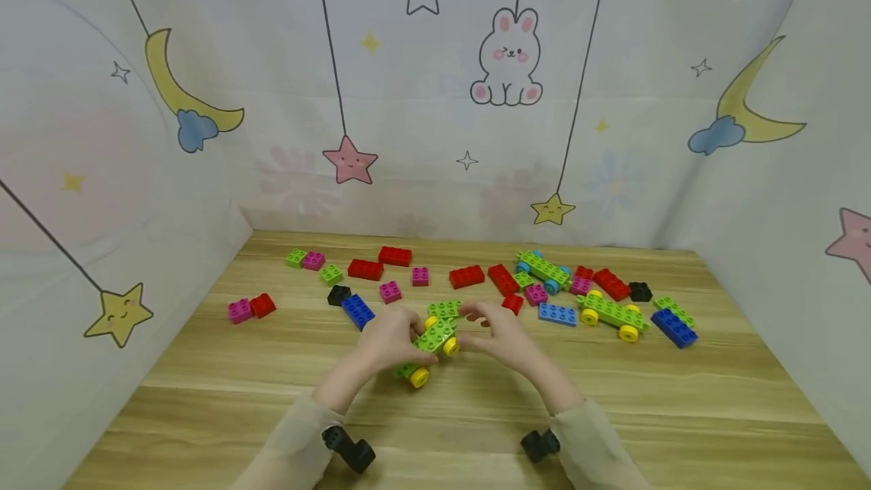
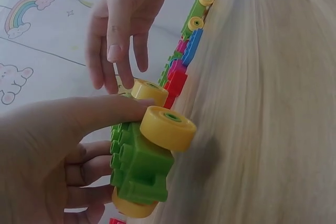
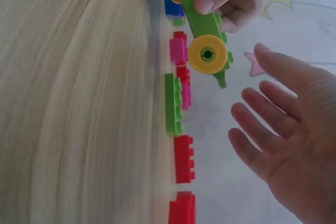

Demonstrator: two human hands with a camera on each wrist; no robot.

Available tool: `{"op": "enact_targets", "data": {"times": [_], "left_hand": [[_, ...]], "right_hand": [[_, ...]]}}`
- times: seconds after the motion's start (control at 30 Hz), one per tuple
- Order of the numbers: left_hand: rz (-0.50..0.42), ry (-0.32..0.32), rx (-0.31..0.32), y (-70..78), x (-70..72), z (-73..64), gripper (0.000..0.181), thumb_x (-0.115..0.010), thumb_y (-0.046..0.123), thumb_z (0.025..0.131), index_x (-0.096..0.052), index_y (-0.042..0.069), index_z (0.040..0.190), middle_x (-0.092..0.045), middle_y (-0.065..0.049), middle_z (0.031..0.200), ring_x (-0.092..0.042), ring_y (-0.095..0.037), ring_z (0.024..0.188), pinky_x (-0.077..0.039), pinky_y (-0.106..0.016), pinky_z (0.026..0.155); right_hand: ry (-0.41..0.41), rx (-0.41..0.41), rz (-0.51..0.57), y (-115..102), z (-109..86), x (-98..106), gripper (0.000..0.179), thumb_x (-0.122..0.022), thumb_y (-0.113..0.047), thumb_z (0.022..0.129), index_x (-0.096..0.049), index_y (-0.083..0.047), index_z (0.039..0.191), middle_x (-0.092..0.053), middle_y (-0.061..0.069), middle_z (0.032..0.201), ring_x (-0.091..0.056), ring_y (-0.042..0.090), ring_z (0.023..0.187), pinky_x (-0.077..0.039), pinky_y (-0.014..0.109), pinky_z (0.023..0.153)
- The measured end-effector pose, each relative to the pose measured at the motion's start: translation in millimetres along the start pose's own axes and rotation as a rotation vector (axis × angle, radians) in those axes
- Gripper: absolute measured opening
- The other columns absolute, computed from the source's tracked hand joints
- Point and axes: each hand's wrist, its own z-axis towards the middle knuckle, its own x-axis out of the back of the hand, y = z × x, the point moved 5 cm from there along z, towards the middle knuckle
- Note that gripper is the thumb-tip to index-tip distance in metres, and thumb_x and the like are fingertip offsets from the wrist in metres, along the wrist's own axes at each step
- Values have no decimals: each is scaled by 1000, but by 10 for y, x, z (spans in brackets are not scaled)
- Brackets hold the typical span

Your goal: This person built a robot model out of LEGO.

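Note:
My left hand (image 1: 391, 340) grips a green toy-brick car base (image 1: 434, 336) with yellow wheels, thumb on one side and fingers on the other. In the right wrist view the car base (image 3: 198, 17) is held above the table, its hook end pointing toward my right hand (image 3: 294, 135). That hand holds nothing; its fingers are spread and lightly bent beside the car's front end. The left wrist view shows the other end of the car base (image 2: 144, 161), with studs facing the palm. Just behind the car lies a flat green brick (image 1: 445, 309).
Another green car base (image 1: 612, 313) with yellow wheels and one with blue wheels (image 1: 544, 269) stand at the right. Red bricks (image 1: 466, 277), pink bricks (image 1: 390, 292), a dark blue brick (image 1: 358, 311) and a light blue brick (image 1: 557, 314) lie across the wooden table (image 1: 476, 429). A printed curtain (image 1: 435, 195) encloses it.

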Motion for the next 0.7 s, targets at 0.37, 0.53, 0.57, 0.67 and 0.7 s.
{"op": "enact_targets", "data": {"times": [0.37, 0.53, 0.57, 0.67, 0.7], "left_hand": [[4, -86, -4, 11, -114, 19, 40, -88, 41, 67, -68, 11, 85, -59, 4, 71, -51, -12, 62, -42, -24, 56], [30, -100, -1, 7, -166, 2, 41, -88, 43, 66, -67, 12, 82, -58, 4, 70, -50, -11, 61, -41, -24, 56], [38, -101, -3, 9, -171, -2, 42, -88, 44, 66, -66, 12, 82, -58, 5, 70, -49, -11, 61, -41, -23, 56], [44, -106, -2, 11, -183, -17, 42, -88, 44, 65, -65, 12, 79, -57, 5, 69, -48, -11, 61, -40, -24, 55], [46, -106, 2, 10, -185, -20, 42, -88, 45, 65, -65, 13, 79, -56, 5, 69, -48, -11, 60, -39, -24, 55]], "right_hand": [[-49, -17, -9, 28, -31, -1, 42, -72, -19, 89, -60, -3, 126, -65, 13, 123, -60, 31, 113, -50, 50, 96], [-60, -18, -14, 47, -33, -14, 41, -73, -17, 89, -60, -3, 125, -65, 14, 123, -60, 31, 114, -50, 51, 96], [-61, -20, -13, 51, -33, -18, 41, -73, -18, 88, -60, -3, 125, -65, 15, 123, -59, 32, 114, -50, 51, 96], [-69, -19, -12, 60, -32, -32, 43, -73, -19, 88, -59, -2, 125, -64, 16, 124, -59, 32, 115, -49, 52, 97], [-70, -19, -12, 62, -32, -35, 43, -73, -19, 88, -59, -2, 125, -64, 16, 124, -59, 32, 115, -49, 52, 97]]}}
